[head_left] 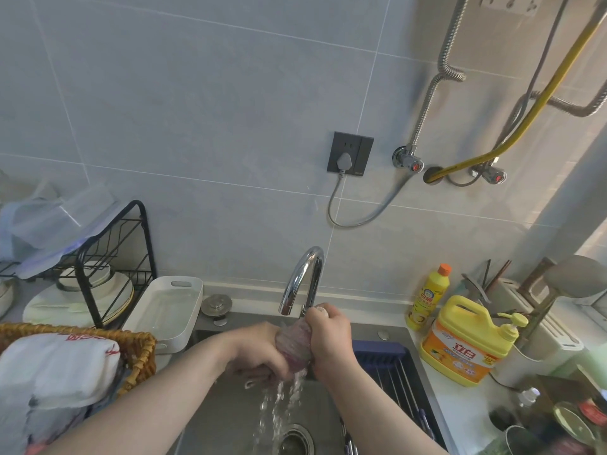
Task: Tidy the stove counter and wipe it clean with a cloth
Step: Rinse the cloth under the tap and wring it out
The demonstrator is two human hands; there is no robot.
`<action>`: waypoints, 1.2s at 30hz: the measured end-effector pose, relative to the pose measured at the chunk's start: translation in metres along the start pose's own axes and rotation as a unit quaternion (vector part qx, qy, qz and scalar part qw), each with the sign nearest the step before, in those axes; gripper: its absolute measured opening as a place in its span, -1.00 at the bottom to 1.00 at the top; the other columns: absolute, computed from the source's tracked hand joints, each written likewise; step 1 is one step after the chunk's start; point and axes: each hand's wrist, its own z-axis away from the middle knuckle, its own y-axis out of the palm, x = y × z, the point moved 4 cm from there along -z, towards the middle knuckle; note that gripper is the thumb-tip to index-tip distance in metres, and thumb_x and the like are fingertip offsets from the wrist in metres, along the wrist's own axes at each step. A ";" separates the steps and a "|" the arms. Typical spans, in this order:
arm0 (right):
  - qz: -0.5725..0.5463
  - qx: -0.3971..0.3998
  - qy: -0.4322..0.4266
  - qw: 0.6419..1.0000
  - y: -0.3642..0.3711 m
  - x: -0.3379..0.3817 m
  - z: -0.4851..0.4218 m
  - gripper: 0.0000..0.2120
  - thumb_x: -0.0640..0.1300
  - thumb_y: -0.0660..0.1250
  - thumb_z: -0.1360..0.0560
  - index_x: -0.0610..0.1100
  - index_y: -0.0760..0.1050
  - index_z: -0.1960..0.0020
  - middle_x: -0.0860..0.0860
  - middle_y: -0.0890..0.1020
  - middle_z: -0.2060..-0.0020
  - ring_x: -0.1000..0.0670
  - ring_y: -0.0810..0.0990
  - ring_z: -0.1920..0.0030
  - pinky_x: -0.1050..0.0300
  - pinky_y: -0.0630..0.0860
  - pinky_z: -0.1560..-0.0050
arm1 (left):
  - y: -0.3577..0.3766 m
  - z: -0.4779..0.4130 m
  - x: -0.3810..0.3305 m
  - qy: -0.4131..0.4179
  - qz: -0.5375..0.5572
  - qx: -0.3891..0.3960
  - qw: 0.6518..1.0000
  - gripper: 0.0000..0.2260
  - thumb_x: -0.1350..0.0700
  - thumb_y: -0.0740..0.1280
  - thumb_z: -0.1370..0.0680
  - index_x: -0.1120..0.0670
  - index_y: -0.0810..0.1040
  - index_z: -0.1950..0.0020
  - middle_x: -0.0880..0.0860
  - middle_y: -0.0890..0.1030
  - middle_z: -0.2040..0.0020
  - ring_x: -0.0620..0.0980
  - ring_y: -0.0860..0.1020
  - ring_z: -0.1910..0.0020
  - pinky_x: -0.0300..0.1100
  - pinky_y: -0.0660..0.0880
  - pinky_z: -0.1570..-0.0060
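Observation:
A wet, twisted purplish cloth (293, 344) is held over the steel sink (230, 412), below the chrome tap (303, 277). My left hand (259, 353) grips its lower end and my right hand (328, 336) grips its upper end. The cloth is wrung into a tight roll between them. Water streams from it down toward the drain (294, 441). The stove counter is out of view.
Left of the sink stand a white tray (164, 307), a black dish rack (108, 257) with plates, and a wicker basket (138, 353) holding folded cloths. On the right are a yellow detergent jug (460, 343), a yellow bottle (428, 295), a blue drainer (391, 366) and jars.

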 end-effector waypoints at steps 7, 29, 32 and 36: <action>0.095 0.111 -0.014 0.989 -0.004 0.011 0.000 -0.95 -0.11 0.34 -0.27 -0.06 0.57 0.30 -0.01 0.59 0.38 -0.02 0.58 0.29 0.14 0.51 0.31 | 0.005 0.002 0.008 0.022 0.058 -0.087 0.994 -0.84 0.16 0.54 -0.32 0.11 0.59 0.19 0.01 0.56 0.44 -0.06 0.43 0.54 -0.27 0.34 0.54; 0.075 -0.052 -0.076 0.993 -0.014 0.002 0.019 -0.97 -0.21 0.26 -0.14 -0.11 0.44 0.42 0.05 0.44 0.53 0.03 0.39 0.43 0.16 0.36 0.39 | 0.027 0.003 -0.004 0.037 -0.292 -0.218 0.931 -0.92 0.14 0.26 -0.32 0.08 0.48 0.22 0.08 0.63 0.21 0.05 0.61 0.12 -0.22 0.40 0.27; 0.063 -0.028 -0.086 0.994 -0.012 0.010 0.020 -0.94 -0.23 0.23 -0.13 -0.14 0.44 0.41 0.06 0.44 0.57 0.07 0.40 0.49 0.17 0.36 0.42 | 0.027 0.004 0.000 0.027 -0.107 -0.170 0.979 -0.95 0.18 0.31 -0.25 0.11 0.47 0.32 0.03 0.52 0.49 0.00 0.50 0.51 -0.20 0.33 0.50; 0.047 -0.018 -0.083 0.995 -0.013 0.009 0.019 -0.92 -0.25 0.21 -0.13 -0.18 0.44 0.38 0.03 0.46 0.58 0.06 0.41 0.50 0.15 0.38 0.40 | 0.035 0.013 0.003 0.007 0.168 -0.040 0.985 -0.79 0.35 0.30 -0.28 0.06 0.36 0.33 0.05 0.24 0.50 -0.06 0.17 0.61 -0.32 0.12 0.55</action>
